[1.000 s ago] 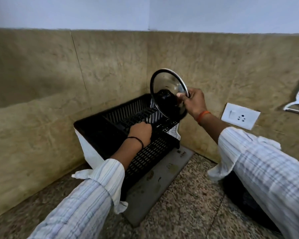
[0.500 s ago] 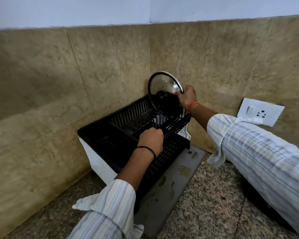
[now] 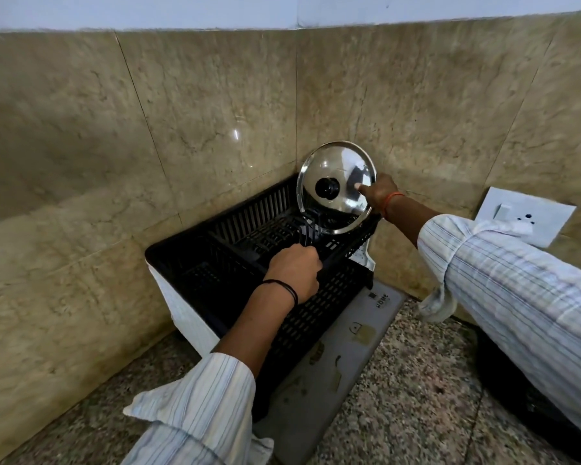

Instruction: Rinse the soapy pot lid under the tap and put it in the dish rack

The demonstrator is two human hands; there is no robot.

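Pot lid stands on edge at the dish rack's far corner, right hand pinching its rim. Left hand grips the rack's front rim. Wet steel looks stiff, light, slippery — the knob is safest.

**Colours at the rack**

We see a silver lid with a black knob, a black rack, white blue-striped sleeves, beige marbled wall tiles, a speckled grey table and a white socket.
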